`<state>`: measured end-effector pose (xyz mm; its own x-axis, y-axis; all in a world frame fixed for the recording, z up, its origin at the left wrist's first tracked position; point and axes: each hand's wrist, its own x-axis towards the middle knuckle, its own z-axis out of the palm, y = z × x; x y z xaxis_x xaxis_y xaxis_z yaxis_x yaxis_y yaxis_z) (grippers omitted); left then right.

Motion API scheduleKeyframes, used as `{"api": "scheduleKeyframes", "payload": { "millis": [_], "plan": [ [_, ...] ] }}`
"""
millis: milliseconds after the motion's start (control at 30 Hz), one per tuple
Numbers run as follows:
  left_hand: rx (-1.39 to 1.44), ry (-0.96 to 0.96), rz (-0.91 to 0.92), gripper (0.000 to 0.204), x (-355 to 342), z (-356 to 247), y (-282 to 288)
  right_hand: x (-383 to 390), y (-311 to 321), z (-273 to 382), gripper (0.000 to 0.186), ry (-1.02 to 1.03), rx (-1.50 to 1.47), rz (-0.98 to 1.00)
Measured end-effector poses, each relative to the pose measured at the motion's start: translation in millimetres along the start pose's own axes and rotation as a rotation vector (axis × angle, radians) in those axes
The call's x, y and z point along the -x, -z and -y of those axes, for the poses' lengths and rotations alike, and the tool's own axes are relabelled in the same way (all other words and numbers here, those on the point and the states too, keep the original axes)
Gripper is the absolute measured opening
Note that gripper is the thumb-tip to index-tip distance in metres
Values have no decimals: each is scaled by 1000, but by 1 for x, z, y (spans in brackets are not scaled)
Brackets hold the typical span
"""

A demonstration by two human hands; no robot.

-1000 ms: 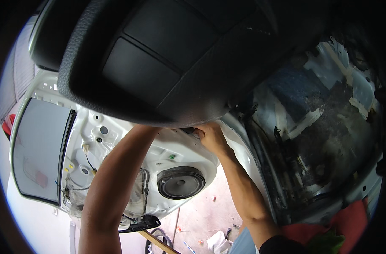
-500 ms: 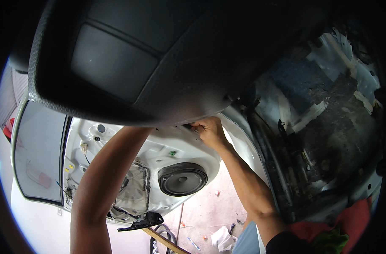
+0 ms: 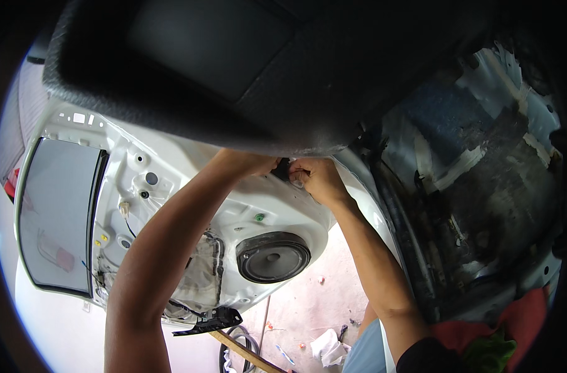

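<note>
Below a large black textured plastic panel (image 3: 171,105), my two hands meet at the upper edge of a white open car door (image 3: 296,217). My left hand (image 3: 255,161) reaches a small dark part (image 3: 282,168), its fingertips mostly hidden. Just right of it, my right hand (image 3: 317,180) has its fingers bent and pinched at that dark part, on something I cannot make out. A round black speaker (image 3: 273,258), a small green fitting (image 3: 259,217) and wires sit lower on the door.
A window pane (image 3: 59,211) is at left. A black trim piece (image 3: 215,320) hangs low by a wooden strip (image 3: 252,357). At right are a taped, bare car floor (image 3: 463,180) and red cloth (image 3: 513,317). Scraps lie on the pink ground (image 3: 308,304).
The black panel's lower edge now sits higher in the picture, showing more of my left hand and the door. Both hands appear higher, my right hand slightly rightward, still working close together.
</note>
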<state>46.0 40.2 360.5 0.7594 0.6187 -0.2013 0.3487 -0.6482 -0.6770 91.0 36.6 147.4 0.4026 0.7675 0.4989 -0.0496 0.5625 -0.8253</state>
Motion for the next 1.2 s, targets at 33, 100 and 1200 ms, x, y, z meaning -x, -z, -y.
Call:
{"api": "scheduleKeyframes", "payload": {
  "millis": [33,100,1200],
  "plan": [
    [1,-5,2,14,1,0,-2,0,-1,1,10,19,3,-17],
    [134,59,-15,12,2,2,-4,0,-4,1,9,-42,-6,-36],
    [-184,-48,31,15,-1,17,-31,-1,-21,7,17,-152,-131,-66]
  ]
}}
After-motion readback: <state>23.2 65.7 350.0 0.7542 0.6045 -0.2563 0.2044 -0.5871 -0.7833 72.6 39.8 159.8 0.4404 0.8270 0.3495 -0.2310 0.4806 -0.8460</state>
